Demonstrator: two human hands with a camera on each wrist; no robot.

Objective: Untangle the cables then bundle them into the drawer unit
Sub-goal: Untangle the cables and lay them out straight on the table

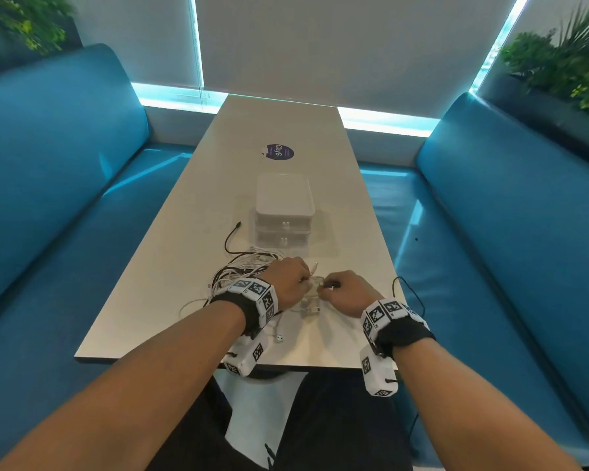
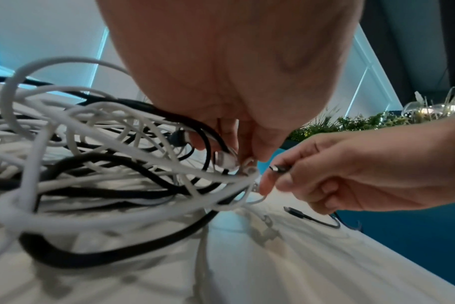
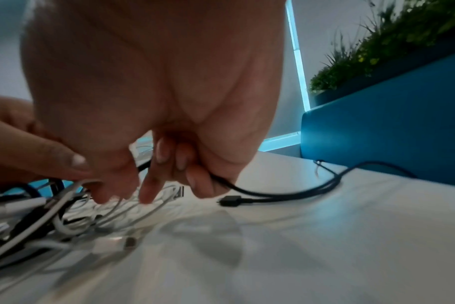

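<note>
A tangle of white and black cables [image 1: 242,271] lies on the table in front of the white two-drawer unit [image 1: 283,212], whose drawers are closed. My left hand [image 1: 295,278] sits at the tangle's right edge and pinches white cable loops [image 2: 237,179] with its fingertips. Just to its right, my right hand [image 1: 340,290] pinches a black plug [image 2: 279,168] between thumb and forefinger. The black cable [image 3: 260,193] leaves that hand's little-finger side and runs to the table's right edge. The two hands are almost touching.
A second black plug [image 3: 230,200] lies on the table beside my right hand. A loose white connector [image 1: 280,338] lies near the front edge. The white table [image 1: 286,130] carries a round purple sticker [image 1: 279,152]. Blue benches [image 1: 490,215] flank it.
</note>
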